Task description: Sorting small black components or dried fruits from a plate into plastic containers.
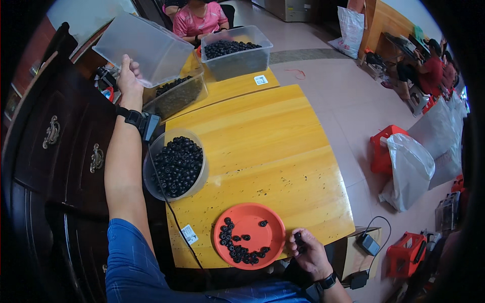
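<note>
My left hand (130, 76) reaches far forward at the upper left, its fingers closed on the edge of a translucent plastic lid or bin (144, 48). This piece is tilted up over a clear plastic box (189, 94) with small black parts (173, 87) in it. Beside the red plate, at the table's near right, my right hand (312, 257) is closed on small black parts (300, 241). Several black ring-like parts lie on the red plate (250, 218), mostly along its left and near sides. Nearer than the box stands a round clear tub (204, 174) heaped with the same black parts.
Another clear box (237, 66) with black parts stands on the far end of the yellow table (262, 146). A cable (172, 212) crosses the table's left side. Dark drawers (70, 146) flank my left arm. Red baskets (386, 151) and white bags (411, 174) are on the right-hand floor. Other people sit farther off.
</note>
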Demonstrator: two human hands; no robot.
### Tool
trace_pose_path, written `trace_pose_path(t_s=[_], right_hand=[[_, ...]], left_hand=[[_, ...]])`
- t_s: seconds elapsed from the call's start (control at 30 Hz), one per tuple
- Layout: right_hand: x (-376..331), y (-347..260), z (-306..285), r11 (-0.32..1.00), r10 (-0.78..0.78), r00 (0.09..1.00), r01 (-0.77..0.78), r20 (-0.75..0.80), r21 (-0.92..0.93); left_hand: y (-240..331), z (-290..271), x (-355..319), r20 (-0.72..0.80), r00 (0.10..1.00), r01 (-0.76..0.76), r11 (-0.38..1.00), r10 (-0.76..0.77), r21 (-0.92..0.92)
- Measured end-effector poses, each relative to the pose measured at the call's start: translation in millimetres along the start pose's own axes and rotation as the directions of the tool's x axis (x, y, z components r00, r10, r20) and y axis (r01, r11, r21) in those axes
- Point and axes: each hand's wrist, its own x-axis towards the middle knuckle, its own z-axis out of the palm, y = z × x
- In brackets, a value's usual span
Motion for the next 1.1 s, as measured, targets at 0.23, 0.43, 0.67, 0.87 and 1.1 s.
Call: trace_pose_path(t_s=[0.23,0.43,0.67,0.87,1.1], right_hand=[[0,-2,3,1.000,0.014,0.999,-0.014,0.031,0.010],[-4,-1,-3,0.998,0.023,0.999,-0.025,0.039,0.065],[-21,-4,-13,0.994,-0.038,0.994,0.027,0.104,0.103],[-41,0,-25,0.973,-0.082,0.988,0.052,0.127,0.226],[-59,8,-25,0.970,-0.108,0.979,0.066,0.171,0.234]], left_hand=[[50,34,-47,0.279,0.950,-0.237,0.905,0.139,0.355],[75,83,-192,0.835,0.505,-0.805,0.470,0.221,0.363],[20,105,-276,0.977,0.202,-0.951,0.252,0.061,0.181],[-21,98,-287,0.983,0.156,-0.970,0.175,-0.092,0.171],[-37,88,-285,0.962,0.204,-0.976,0.035,-0.183,0.214]])
